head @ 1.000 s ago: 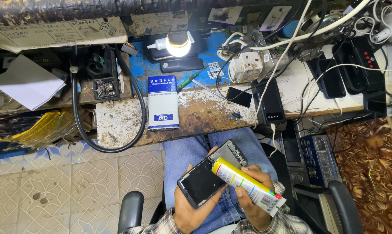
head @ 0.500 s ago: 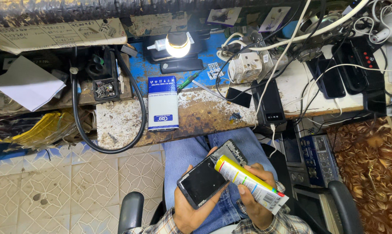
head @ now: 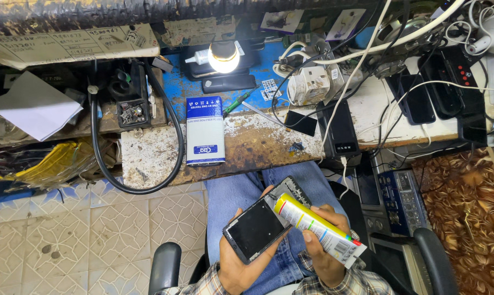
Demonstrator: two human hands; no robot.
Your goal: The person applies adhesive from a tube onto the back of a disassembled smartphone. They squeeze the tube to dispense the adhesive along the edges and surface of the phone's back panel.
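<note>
As we look from the left side, we see a white sheet of paper [head: 31, 106] lying at the far left of the worktop [head: 258, 145], with yellow plastic wrapping [head: 61, 161] below it. Next to this, a thick black hose [head: 168, 117] makes a loop down over the worktop edge and up again, around a small black device [head: 131, 101]. A blue and white box [head: 205, 130] stands flat on the rusty surface just right of the hose. Behind it, a lit bulb [head: 224, 56] shines on the blue part of the worktop.

Lower in the picture, above the lap in blue jeans, our left hand [head: 241, 267] holds a dark phone [head: 266, 221] from below; its fingers are clenched around the phone's body, and the dark screen faces up. Our right hand [head: 323, 246] grasps a yellow and white tube [head: 318, 229], fingers closed around it. The tube lies across the phone's right edge, with its tip touching the phone's upper part.

Further right, a black power bank [head: 340, 130] lies on the worktop, and many white and black cables [head: 367, 49] cross above it. At the far right we see black phones [head: 430, 93] on the white surface.
</note>
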